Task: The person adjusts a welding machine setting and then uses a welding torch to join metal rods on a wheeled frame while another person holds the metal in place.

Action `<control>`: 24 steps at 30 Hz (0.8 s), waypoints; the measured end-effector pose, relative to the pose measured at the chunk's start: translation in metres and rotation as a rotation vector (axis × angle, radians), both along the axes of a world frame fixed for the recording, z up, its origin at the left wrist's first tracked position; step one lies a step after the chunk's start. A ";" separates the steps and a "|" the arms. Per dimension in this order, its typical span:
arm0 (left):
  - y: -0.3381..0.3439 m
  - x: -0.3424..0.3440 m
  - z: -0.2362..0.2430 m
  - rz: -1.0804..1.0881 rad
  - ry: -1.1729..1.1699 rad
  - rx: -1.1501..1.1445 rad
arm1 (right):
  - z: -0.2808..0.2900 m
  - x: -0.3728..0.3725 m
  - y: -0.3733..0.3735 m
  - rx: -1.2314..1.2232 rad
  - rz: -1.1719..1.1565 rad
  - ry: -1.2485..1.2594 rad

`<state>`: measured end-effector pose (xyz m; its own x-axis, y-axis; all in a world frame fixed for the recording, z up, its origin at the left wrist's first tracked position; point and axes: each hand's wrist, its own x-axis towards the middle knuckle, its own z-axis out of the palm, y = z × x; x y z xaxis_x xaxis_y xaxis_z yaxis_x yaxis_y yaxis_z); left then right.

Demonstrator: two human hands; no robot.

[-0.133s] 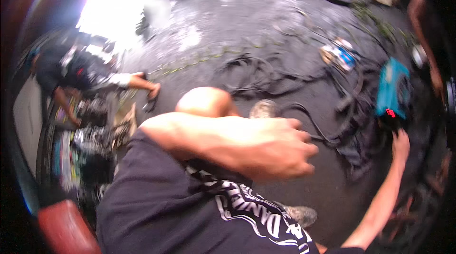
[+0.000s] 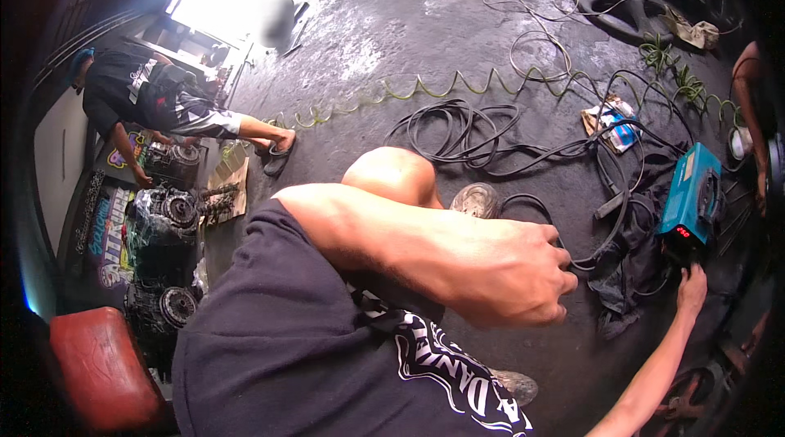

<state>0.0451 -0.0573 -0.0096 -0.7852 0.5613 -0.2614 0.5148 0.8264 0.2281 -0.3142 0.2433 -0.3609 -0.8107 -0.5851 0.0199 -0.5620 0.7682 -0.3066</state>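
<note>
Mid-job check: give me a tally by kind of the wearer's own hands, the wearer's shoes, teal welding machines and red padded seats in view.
Hands: 2 (left hand, right hand)
Shoes: 2 (upper shoe, lower shoe)
Teal welding machine: 1
Red padded seat: 1
Total: 6

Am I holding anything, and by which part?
Your right hand is at the teal machine, below its red display; whether it grips anything can't be told. Your left hand is curled, palm hidden: no object shows.
</note>
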 end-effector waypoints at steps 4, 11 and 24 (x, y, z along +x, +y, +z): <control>0.011 0.006 0.038 0.118 -0.036 0.049 | 0.034 -0.009 -0.005 0.088 0.123 0.026; -0.001 0.011 0.032 0.092 -0.101 0.010 | 0.039 -0.003 -0.006 0.027 0.195 -0.033; -0.012 -0.017 0.078 -0.009 -0.369 0.001 | 0.055 -0.001 -0.002 0.105 0.069 0.096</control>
